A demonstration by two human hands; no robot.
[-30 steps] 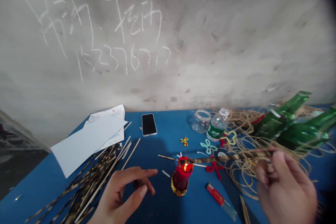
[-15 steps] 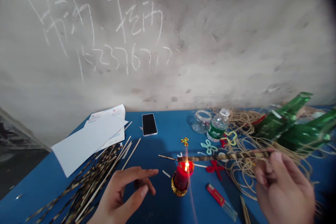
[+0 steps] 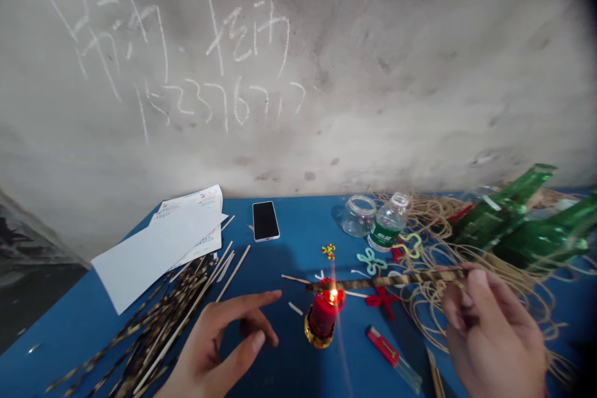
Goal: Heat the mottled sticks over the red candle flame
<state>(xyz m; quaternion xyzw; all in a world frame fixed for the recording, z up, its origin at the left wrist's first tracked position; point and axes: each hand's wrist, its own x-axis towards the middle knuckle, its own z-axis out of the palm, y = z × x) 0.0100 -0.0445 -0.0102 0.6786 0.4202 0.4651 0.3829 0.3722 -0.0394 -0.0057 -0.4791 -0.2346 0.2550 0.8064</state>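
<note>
Scorched strip (image 3: 387,280) over candle (image 3: 323,317), right hand (image 3: 494,336) gripping

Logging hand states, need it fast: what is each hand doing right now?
Left hand: open, holding nothing, beside the candle.
Right hand: closed on a mottled strip, its far end over the candle flame.

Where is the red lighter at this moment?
In the head view the red lighter lies on the blue table, right of centre, between the lit red candle and the right hand, which holds a mottled strip.
</note>
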